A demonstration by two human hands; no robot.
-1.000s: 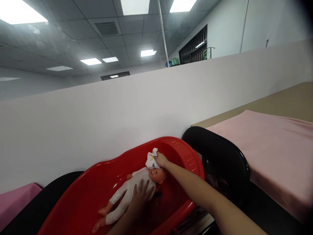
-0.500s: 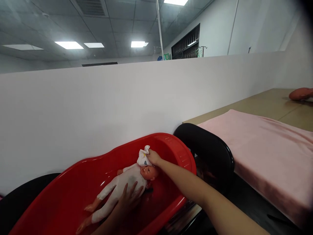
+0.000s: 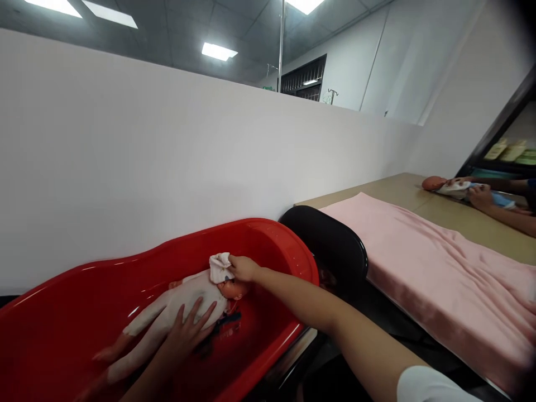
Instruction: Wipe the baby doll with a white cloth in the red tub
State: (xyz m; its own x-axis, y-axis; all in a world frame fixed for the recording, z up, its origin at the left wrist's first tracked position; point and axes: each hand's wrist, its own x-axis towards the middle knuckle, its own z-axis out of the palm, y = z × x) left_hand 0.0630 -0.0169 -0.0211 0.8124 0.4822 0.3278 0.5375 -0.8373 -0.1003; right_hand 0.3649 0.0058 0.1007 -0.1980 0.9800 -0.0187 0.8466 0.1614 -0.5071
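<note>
A baby doll (image 3: 180, 307) in a white suit lies on its back in a red baby bathtub (image 3: 167, 251), its head toward the right end. My left hand (image 3: 190, 328) rests flat on the doll's torso, fingers spread. A small white printed cloth (image 3: 219, 269) is pinched in my right hand (image 3: 243, 268) and held against the doll's face. The cloth covers part of the face; the doll's bare feet lie at the lower left of the tub.
Right of the tub stands a black chair (image 3: 326, 237). Beyond it a pink blanket (image 3: 402, 234) covers part of a tan table (image 3: 389, 187). At the far right another person's hands (image 3: 481, 196) handle a second doll (image 3: 433, 183). A white partition (image 3: 167, 151) runs behind the tub.
The view has swung right, bringing the other person's hands into sight. My right hand with the cloth has shifted over the doll's face. My left hand stays on the torso.
</note>
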